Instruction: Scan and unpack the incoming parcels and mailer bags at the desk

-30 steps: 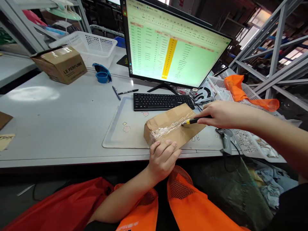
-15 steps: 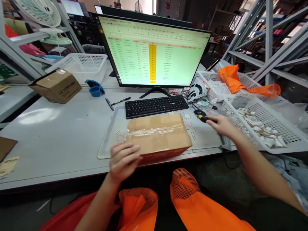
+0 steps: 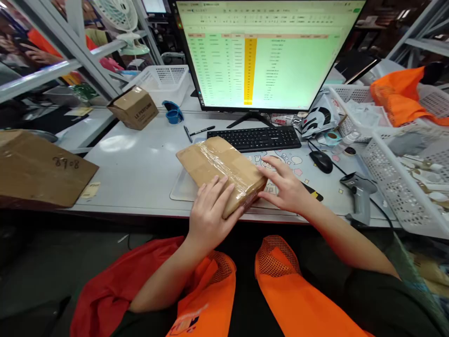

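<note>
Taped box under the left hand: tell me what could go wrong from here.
The taped box sits right by the front edge of the table, so it might slip off. The right hand could bump the black-and-yellow tool beside it. The scanner, also near that edge, might get knocked down.

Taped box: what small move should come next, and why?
Probably steady the taped box with the left hand and use the right hand to test the clear tape: the left hand lies on the box's top, the right is at its right end, and the black-and-yellow cutter lies on the mat. Whether the tape is cut through, I can't tell.
</note>
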Tool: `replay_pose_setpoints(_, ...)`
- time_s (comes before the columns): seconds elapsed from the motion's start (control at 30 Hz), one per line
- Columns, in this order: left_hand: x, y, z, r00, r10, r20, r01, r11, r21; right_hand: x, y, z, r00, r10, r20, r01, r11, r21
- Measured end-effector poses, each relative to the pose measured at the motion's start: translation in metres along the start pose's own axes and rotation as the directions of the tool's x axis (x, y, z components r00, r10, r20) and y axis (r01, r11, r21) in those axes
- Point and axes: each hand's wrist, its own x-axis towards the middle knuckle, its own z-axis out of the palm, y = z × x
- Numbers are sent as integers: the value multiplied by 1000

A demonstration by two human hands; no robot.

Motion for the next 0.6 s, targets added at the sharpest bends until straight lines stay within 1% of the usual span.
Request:
replay_pose_setpoints(0.03, 0, 2, 3, 1000, 5, -18, -4, 1000, 31, 13, -4, 1, 993, -108, 41, 108, 994, 14)
replay_pose_setpoints(0.07, -1, 0, 6, 999, 19, -42, -16, 998, 53, 24, -6, 4, 978, -193, 83, 191, 981, 27)
replay_pose_setpoints(0.1, -2, -5, 7, 997, 40, -60, -36, 997, 68, 33, -6, 9, 960, -253, 121, 250, 967, 45)
replay_pose_setpoints(0.17, -4, -17, 7, 993, 87, -82, -79, 993, 90, 44, -3, 18, 935, -315, 162, 306, 949, 77)
replay_pose_setpoints(0.27, -4, -31, 0, 986, 134, -97, -124, 987, 106, 49, -1, 33, 937, -322, 138, 315, 946, 70)
replay_pose_setpoints(0.33, -3, -35, -5, 985, 124, -119, -112, 989, 99, 49, -6, 41, 945, -308, 110, 304, 951, 49)
replay_pose_setpoints(0.4, -3, -36, -8, 986, 56, -155, -46, 997, 64, 50, -15, 49, 955, -285, 78, 283, 958, 33)
replay_pose_setpoints(0.47, -4, -37, -9, 979, -44, -200, 47, 999, 14, 53, -25, 57, 963, -268, 33, 267, 963, 34)
replay_pose_setpoints(0.53, -7, -38, -7, 960, -123, -251, 118, 992, -35, 56, -35, 65, 967, -254, -27, 255, 965, 57)
replay_pose_setpoints(0.6, -9, -39, -5, 933, -176, -314, 158, 984, -83, 59, -44, 72, 973, -210, -94, 218, 972, 89)
